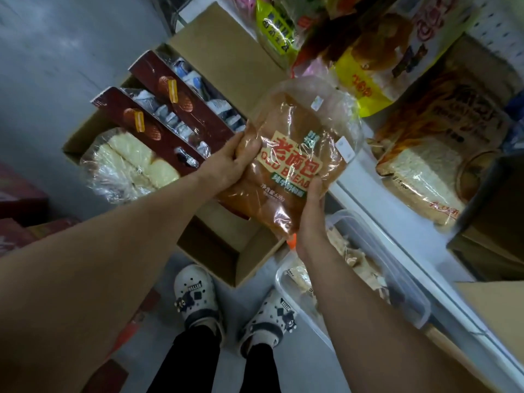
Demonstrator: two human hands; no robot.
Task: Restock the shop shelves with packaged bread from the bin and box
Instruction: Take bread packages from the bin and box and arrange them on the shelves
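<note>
hands (pixel 272 182), bread bag (pixel 295 154) reading "OLD BREAD"

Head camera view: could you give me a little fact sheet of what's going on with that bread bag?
held item: bread bag, labelled OLD BREAD, brown loaf inside
left grip: hand holds the bag's left side
right grip: hand holds its lower end
below: open cardboard box with brown cartons and a pale bread pack
beside box: clear bin
right: shelf with a sliced loaf
</note>
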